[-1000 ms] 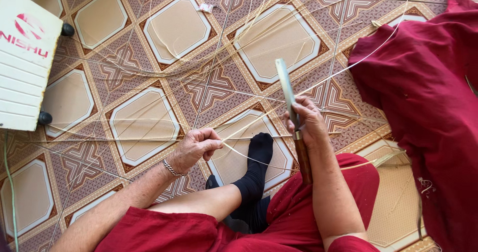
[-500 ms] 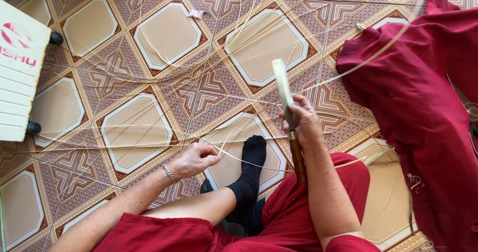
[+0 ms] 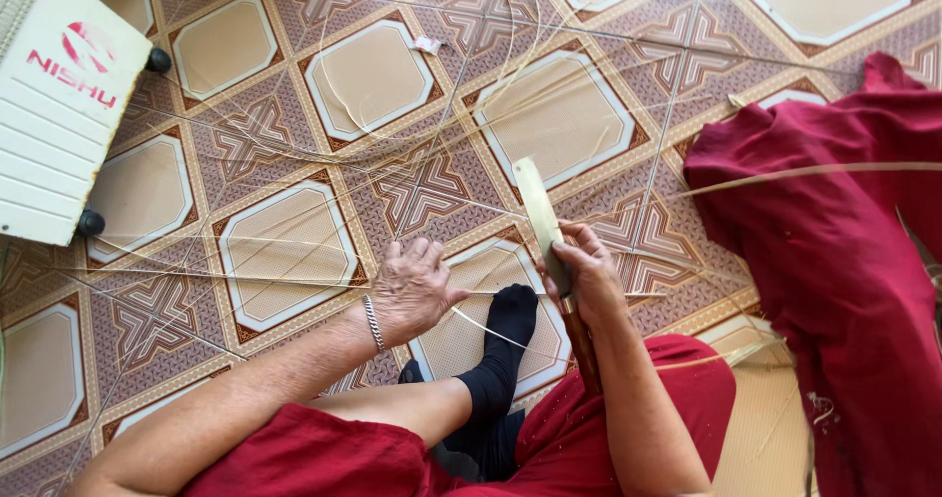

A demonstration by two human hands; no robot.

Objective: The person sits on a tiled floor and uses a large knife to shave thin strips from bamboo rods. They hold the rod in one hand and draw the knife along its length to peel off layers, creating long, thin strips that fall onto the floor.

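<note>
1. Left hand sits low over the patterned floor tiles, palm down, fingers curled together. It seems to pinch a thin bamboo strip at the thumb side, but the contact point is hidden under the hand, so I can't be sure.
2. A silver bracelet sits on the left wrist.
3. Right hand is wrapped tight around a knife, fist closed at the join of blade and handle. The broad pale blade points up and away from the body; the dark wooden handle runs down past the wrist toward the lap.
4. The strip runs from the left hand in a shallow curve over the black sock toward the knife, just below the right hand.
5. The socked foot lies between the two hands, with the leg folded and red trousers at the bottom of the view.
6. Many more long thin strips lie criss-crossed and looped over the floor ahead of the hands.
7. A red cloth is heaped at the right, well apart from the hands, with one strip lying across it.
8. A white slatted appliance on black castors stands at the upper left, far from both hands.
</note>
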